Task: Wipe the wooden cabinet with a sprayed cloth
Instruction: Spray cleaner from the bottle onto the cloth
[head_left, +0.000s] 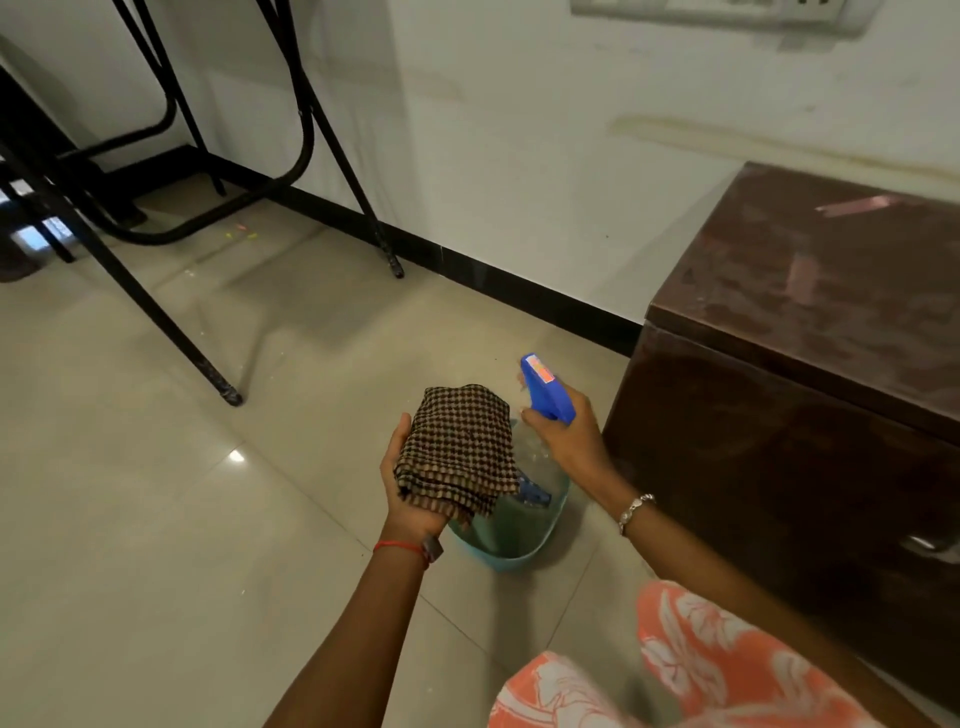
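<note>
Orange floral fabric (691, 670) fills the lower edge, just beside the front of the wooden cabinet (810, 332), which serves as the landmark. Two bare forearms reach out from there over a tiled floor.

Well to the left of the cabinet's front corner, the left hand (410, 483) lies palm up with fingers curled under a folded checked cloth (460, 449), cradling it rather than pinching it. Nearer the cabinet, almost at its front corner, the right hand (569, 441) is wrapped closed round the neck of a spray bottle (548, 389); its blue head points up and away from the cabinet, roughly toward the cloth, though whether a finger presses the trigger cannot be told. Below both hands, close to the cabinet's base, a teal tub (514, 545) sits on the floor.

Judging by this, spraying is the step in hand and wiping has not begun. What matters next is that the cloth hand is the farther one from the cabinet: the dusty, streaked top lies to its right and higher, so the cloth must cross past the bottle hand to reach it.
</note>
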